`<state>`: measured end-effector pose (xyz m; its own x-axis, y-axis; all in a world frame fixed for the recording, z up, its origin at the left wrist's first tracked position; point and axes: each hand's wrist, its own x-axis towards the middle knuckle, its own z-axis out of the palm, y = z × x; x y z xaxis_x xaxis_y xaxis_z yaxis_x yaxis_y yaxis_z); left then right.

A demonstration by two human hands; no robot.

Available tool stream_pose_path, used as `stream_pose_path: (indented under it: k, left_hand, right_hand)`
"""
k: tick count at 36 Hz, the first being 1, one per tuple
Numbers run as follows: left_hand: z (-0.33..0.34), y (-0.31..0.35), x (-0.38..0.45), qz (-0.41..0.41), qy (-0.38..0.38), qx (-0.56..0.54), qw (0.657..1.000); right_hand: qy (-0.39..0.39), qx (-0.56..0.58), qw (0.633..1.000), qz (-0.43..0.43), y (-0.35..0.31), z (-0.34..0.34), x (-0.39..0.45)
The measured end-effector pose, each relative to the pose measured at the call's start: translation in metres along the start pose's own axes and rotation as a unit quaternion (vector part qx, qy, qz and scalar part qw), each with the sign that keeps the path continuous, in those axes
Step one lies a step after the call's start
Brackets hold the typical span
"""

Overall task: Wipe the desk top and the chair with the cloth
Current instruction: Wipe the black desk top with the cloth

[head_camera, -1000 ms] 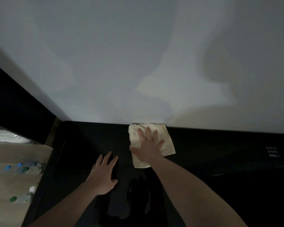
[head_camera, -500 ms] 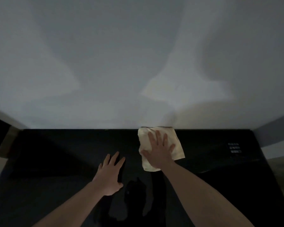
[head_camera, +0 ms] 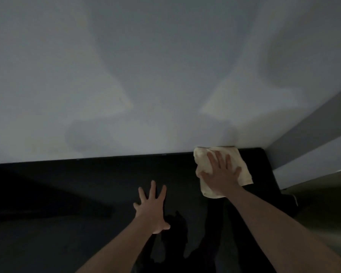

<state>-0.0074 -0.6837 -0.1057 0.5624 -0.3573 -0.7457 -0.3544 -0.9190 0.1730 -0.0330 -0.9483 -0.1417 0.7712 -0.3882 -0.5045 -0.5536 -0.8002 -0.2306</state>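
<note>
The dark, glossy tabletop [head_camera: 71, 186] fills the lower part of the view and meets a pale grey wall [head_camera: 146, 75] along its far edge. Taking the cloth as the landmark, everything to the left of it on the tabletop is bare black surface, dim enough that little detail shows beyond faint reflections of the arms.

Left of the cloth and a little nearer the person, the left hand [head_camera: 153, 210] lies palm down on the tabletop. Its fingers [head_camera: 153, 189] are spread wide and straight, holding nothing, pointing toward the wall.

The cloth [head_camera: 203, 160], pale cream and loosely folded, sits at the far edge of the tabletop with its top edge touching the wall. The right hand [head_camera: 221, 177] lies flat on top of it, covering its middle; the fingers [head_camera: 218, 161] are extended and slightly splayed, pressing the cloth down against the tabletop rather than pinching it. Cloth shows around the hand on the left, at the top and at the right.

Right of the cloth, the tabletop ends close by at a grey side wall [head_camera: 311, 134] that runs back toward the person, forming a corner just beyond the cloth.
</note>
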Motion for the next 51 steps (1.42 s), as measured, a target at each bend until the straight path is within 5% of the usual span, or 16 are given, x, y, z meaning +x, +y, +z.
stream_pose_path:
  k: [20,39,51]
  left_hand:
    - [0.006,0.003,0.005,-0.019,0.010,-0.005,1.000]
    - [-0.001,0.017,0.014,-0.038,0.009,0.004,0.999]
    - [-0.002,0.022,0.009,-0.053,0.023,0.016,0.998]
  right_hand:
    - [0.010,-0.010,0.999,0.044,0.052,0.048,-0.102]
    - [-0.026,0.018,0.998,0.063,0.101,-0.048,0.022]
    - [-0.010,0.008,1.000,0.016,0.141,-0.032,-0.012]
